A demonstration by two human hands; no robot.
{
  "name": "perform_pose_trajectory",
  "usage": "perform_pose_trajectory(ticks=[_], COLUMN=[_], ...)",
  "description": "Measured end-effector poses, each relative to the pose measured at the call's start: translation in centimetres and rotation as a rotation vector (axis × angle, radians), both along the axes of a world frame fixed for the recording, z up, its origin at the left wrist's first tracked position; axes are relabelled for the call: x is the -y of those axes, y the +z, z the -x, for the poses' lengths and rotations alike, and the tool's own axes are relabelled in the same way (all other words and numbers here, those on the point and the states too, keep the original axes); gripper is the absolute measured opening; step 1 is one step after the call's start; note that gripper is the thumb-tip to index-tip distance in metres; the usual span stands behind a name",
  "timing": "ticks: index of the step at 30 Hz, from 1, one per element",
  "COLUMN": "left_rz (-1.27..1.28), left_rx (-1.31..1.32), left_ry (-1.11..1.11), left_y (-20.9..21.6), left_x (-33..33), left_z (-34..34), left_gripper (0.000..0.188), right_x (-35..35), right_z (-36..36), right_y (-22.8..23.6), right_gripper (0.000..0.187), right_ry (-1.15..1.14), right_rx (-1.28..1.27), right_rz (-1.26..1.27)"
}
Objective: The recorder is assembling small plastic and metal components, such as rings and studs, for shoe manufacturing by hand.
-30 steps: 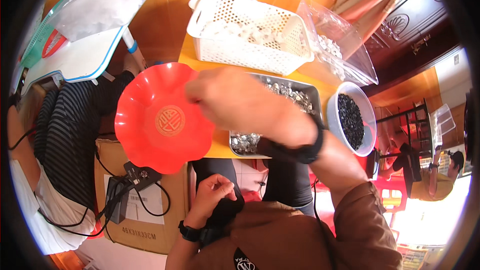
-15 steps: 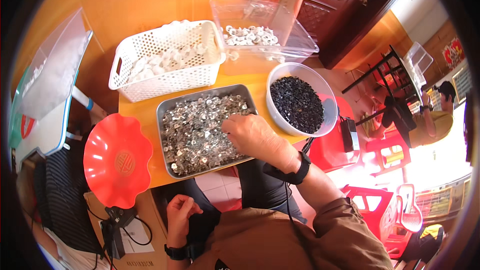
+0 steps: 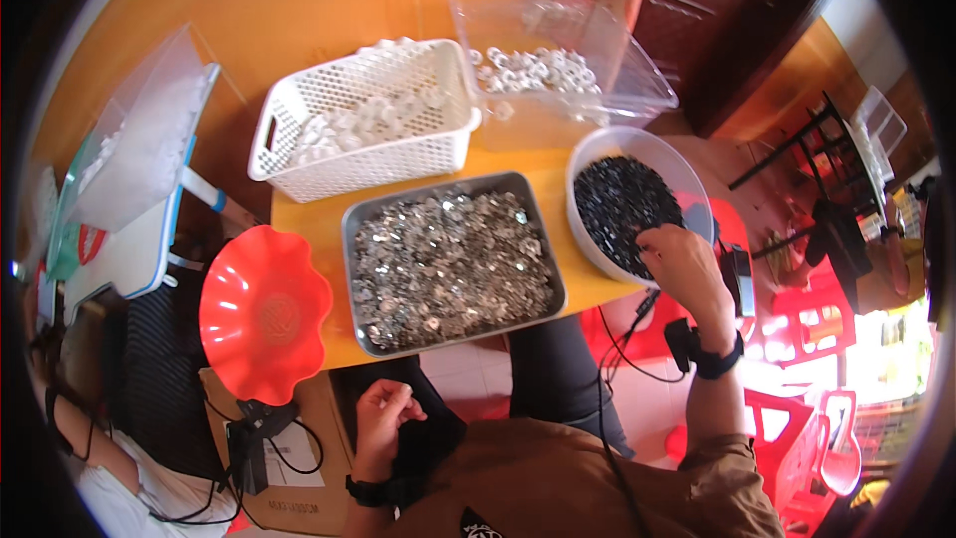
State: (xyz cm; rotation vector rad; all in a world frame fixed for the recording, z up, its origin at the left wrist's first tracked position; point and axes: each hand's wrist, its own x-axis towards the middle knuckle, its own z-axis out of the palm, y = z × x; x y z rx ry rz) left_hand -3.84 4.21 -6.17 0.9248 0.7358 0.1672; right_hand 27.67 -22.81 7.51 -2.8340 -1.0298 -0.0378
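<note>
My right hand [image 3: 687, 267] reaches over the near rim of a round clear tub [image 3: 700, 171], its fingers pinched together at the small black parts [image 3: 619, 201] inside. Whatever those fingertips hold is hidden. Low over my lap, to the left, my left hand [image 3: 384, 420] is closed with thumb and fingers together; anything in it is too small to name. Between the hands and the wall, a grey metal tray [image 3: 351, 239] full of small shiny metal pieces [image 3: 448, 264] rests on the yellow table [image 3: 314, 214].
Behind the tray stand a white perforated basket [image 3: 368, 164] and a clear plastic box [image 3: 637, 90], both with white parts. A red wavy-rimmed dish [image 3: 264, 314] is at the table's left corner. Cables and a cardboard box [image 3: 329, 478] lie below; red stools [image 3: 777, 438] stand right.
My right hand has left the metal tray and moved right to the black parts in the tub. The left hand stays closed over my lap. The whole view has shifted slightly.
</note>
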Motion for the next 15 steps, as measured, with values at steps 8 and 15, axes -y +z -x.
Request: perform_pose_trajectory(ticks=[8,15], left_rz=[0.056,0.031], left_rx=[-0.01,-0.039], left_ry=[0.01,-0.043], left_y=[-0.4,-0.4], left_x=[-0.2,-0.9], left_z=[0.3,0.9], left_gripper=[0.012,0.014], right_x=[-11.7,-26.9], right_z=[3.4,-5.5], right_y=[9.4,6.5], right_gripper=[0.019,0.03], right_ry=[0.348,0.652], right_rx=[0.13,-0.162], right_rz=[-0.353,-0.168])
